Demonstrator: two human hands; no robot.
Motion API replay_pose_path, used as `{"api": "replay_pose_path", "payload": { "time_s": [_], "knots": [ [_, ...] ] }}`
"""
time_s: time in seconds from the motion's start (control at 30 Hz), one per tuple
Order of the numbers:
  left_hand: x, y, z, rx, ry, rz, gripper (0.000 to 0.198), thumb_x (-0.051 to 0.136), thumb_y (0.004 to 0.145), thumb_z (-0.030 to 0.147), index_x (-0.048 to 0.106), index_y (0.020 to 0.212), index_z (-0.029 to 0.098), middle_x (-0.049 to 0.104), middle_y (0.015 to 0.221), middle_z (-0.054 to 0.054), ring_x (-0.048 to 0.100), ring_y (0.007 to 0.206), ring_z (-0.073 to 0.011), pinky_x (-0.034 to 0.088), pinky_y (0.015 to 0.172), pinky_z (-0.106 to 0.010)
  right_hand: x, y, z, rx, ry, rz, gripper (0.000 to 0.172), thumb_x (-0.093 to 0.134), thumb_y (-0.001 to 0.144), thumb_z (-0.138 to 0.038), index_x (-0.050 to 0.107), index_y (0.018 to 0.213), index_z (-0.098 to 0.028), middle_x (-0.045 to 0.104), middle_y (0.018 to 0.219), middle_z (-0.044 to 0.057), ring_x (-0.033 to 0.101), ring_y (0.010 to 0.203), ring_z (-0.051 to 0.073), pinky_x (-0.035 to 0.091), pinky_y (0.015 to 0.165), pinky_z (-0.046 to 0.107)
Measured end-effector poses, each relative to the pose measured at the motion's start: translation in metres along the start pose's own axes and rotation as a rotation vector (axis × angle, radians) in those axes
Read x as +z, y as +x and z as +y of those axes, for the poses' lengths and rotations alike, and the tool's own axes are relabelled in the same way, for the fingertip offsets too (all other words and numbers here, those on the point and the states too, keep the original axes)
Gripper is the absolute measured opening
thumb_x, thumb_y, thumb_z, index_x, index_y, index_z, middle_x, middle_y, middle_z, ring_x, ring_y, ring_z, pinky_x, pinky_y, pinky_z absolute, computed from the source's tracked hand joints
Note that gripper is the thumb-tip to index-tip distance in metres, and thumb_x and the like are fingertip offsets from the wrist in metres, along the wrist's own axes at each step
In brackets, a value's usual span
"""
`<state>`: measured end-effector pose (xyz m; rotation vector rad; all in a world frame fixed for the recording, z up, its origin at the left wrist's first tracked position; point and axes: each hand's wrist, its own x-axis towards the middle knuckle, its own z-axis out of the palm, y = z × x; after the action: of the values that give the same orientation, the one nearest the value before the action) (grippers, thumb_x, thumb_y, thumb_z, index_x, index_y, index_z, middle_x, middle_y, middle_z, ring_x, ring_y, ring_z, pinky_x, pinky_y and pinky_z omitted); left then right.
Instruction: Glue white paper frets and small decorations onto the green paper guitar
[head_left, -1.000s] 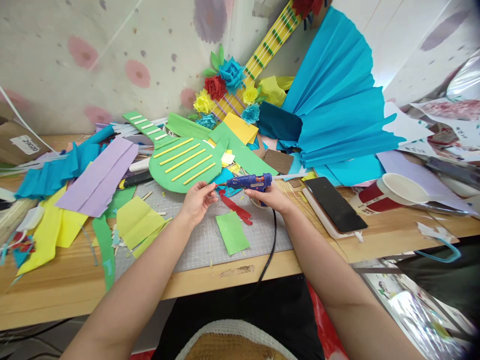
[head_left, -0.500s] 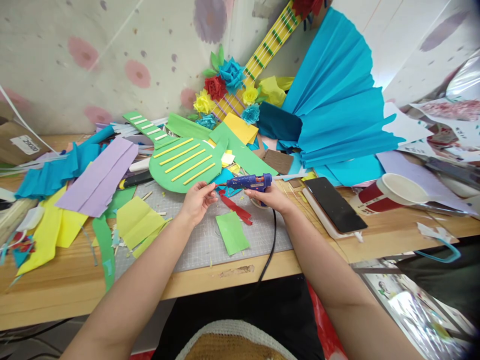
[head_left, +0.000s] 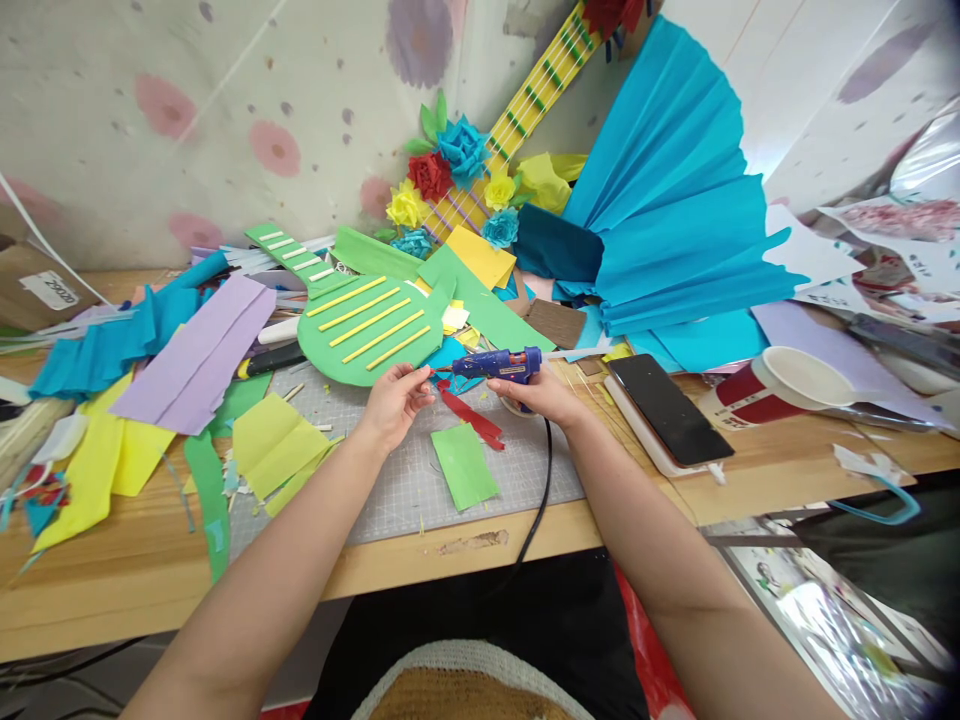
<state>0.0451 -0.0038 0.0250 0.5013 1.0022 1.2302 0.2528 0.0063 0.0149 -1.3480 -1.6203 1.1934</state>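
A blue hot glue gun [head_left: 499, 366] is in my right hand [head_left: 546, 395], its nozzle pointing left and a clear glue stick out of its back. My left hand [head_left: 397, 405] is closed in a pinch right at the nozzle tip; whatever sits between thumb and finger is too small to make out. Beneath the gun is a strip of red crepe paper [head_left: 474, 418]. A green paper rectangle [head_left: 465, 466] lies on the grey cutting mat [head_left: 390, 510]. Just behind my left hand is a green paper guitar shape [head_left: 341, 370] with yellow strips.
At the back leans a yellow guitar [head_left: 536, 95] with paper flowers, beside a large blue crepe paper fan [head_left: 675, 200]. A phone [head_left: 671, 410] and a paper cup [head_left: 784, 390] stand on the right. Purple paper [head_left: 199, 350] and other scraps cover the left. The gun's black cord [head_left: 541, 490] drops over the table edge.
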Motion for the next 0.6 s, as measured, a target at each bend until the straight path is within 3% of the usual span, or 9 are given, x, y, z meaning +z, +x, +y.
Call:
{"api": "replay_pose_path", "payload": {
  "time_s": [0.27, 0.47, 0.6],
  "knots": [
    [-0.0015, 0.0015, -0.001, 0.003, -0.015, -0.008, 0.022, 0.064, 0.068, 0.004, 0.046, 0.072, 0.015, 0.056, 0.057, 0.005, 0.049, 0.042, -0.0027, 0.046, 0.04, -0.012, -0.0022, -0.0017, -0.0043, -0.016, 0.015, -0.023, 0.046, 0.068, 0.058, -0.055, 0.061, 0.084, -0.017, 0.056, 0.063, 0.0, 0.051, 0.063, 0.014, 0.041, 0.057, 0.027],
    [-0.0018, 0.0023, -0.0012, 0.002, -0.022, -0.016, 0.021, 0.065, 0.067, 0.005, 0.047, 0.071, 0.015, 0.058, 0.058, 0.003, 0.049, 0.042, -0.0026, 0.046, 0.04, -0.013, -0.0008, -0.0022, -0.0041, -0.035, -0.061, -0.014, 0.045, 0.067, 0.06, -0.055, 0.063, 0.087, -0.019, 0.063, 0.075, 0.003, 0.057, 0.071, 0.018, 0.045, 0.063, 0.03],
    [-0.0016, 0.0009, 0.0022, 0.009, -0.039, -0.033, 0.025, 0.069, 0.064, 0.007, 0.046, 0.071, 0.015, 0.059, 0.063, 0.003, 0.048, 0.043, -0.0016, 0.045, 0.04, -0.011, -0.0082, 0.0013, 0.004, -0.052, -0.09, 0.073, 0.044, 0.067, 0.061, -0.056, 0.064, 0.085, -0.019, 0.065, 0.074, 0.004, 0.059, 0.073, 0.02, 0.047, 0.065, 0.031]
  ]
}}
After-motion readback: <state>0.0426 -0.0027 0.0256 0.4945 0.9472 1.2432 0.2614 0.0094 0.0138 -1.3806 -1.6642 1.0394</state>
